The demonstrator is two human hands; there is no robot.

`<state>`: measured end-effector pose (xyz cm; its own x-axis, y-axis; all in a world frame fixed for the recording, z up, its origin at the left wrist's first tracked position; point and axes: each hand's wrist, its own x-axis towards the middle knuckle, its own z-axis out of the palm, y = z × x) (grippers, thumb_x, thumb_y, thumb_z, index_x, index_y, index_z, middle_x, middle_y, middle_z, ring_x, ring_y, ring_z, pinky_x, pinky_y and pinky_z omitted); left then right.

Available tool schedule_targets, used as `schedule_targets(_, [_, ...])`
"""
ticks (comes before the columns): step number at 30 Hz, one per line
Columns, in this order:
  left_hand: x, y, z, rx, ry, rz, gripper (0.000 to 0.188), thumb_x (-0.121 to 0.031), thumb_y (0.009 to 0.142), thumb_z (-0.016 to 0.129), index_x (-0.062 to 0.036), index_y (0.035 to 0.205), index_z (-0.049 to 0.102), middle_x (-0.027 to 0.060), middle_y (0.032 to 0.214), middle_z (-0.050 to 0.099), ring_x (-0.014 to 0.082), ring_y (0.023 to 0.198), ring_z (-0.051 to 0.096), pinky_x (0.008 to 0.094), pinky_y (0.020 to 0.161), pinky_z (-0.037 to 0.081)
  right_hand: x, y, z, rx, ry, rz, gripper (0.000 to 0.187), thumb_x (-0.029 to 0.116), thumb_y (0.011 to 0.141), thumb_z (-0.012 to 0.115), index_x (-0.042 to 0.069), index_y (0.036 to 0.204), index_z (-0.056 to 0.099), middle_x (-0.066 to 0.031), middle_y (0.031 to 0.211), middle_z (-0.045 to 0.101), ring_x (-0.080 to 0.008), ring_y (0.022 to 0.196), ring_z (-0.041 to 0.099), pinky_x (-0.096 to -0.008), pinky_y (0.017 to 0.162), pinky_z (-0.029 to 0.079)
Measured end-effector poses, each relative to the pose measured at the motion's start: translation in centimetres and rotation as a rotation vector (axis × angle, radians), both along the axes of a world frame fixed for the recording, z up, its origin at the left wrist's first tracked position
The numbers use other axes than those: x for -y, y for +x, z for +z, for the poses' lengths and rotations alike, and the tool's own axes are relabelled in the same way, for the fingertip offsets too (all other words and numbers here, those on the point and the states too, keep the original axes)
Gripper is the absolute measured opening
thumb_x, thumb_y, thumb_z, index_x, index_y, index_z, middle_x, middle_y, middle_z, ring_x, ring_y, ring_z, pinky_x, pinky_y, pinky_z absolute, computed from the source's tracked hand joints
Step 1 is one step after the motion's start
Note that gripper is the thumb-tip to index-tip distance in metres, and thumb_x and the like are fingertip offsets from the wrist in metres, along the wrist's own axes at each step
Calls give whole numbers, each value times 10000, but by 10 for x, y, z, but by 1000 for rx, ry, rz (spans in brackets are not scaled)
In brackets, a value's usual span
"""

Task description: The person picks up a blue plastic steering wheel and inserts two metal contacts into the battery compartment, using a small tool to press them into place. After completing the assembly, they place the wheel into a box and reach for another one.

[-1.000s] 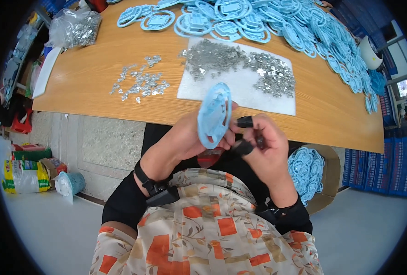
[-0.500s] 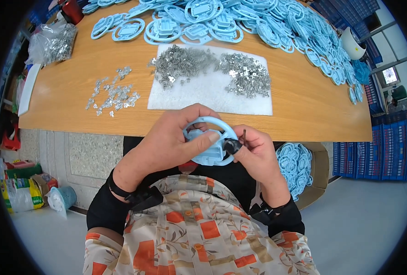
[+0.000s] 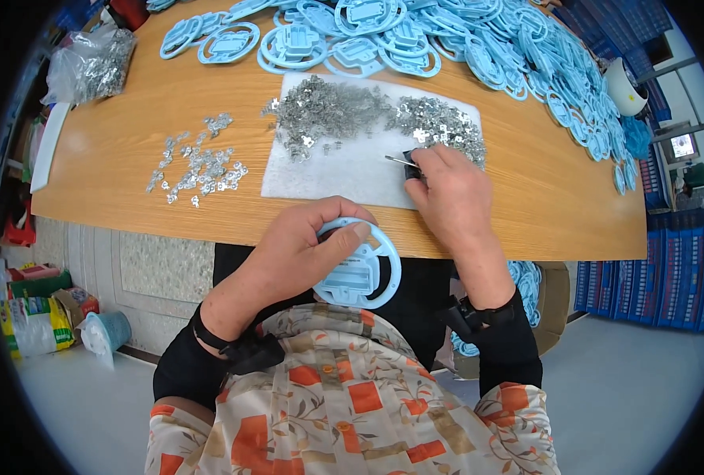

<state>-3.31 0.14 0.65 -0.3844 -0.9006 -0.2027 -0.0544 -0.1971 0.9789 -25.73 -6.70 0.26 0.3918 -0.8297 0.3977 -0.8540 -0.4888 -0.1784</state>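
A light blue plastic steering-wheel-shaped part (image 3: 350, 277) is gripped at its upper left rim by my left hand (image 3: 304, 245), thumb on top. It is held in front of my lap, just off the table's near edge. My right hand (image 3: 451, 186) is closed at the near side of the right heap of small metal clips (image 3: 439, 123). A slim metal tool (image 3: 395, 160) pokes out leftward from its fingers; its exact kind is unclear. Something black covers a fingertip there. A second clip heap (image 3: 320, 111) shares the white foam sheet (image 3: 320, 180).
Loose metal clips (image 3: 201, 170) lie scattered on the wooden table (image 3: 114, 174), left of the sheet. A clear bag of clips (image 3: 102, 67) is at the far left. Many blue wheel parts (image 3: 415, 32) pile along the back. A cardboard box (image 3: 554, 309) with more stands below right.
My right hand has left the blue wheel part and moved up and forward to the right clip heap, carrying the slim tool. My left hand keeps the wheel part, now slightly lower.
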Motion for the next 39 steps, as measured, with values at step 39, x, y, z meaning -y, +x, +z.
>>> schedule_targets(39, [16,-10,7,542,-509,25,126,-219,962,622,-99,1000,633,152,720,677,306,693,708,373,606,516,-36,2,25,591,647,85,172,47,743,685,-19,878,602,-43,666,469,-118,624,431,-286,567,388])
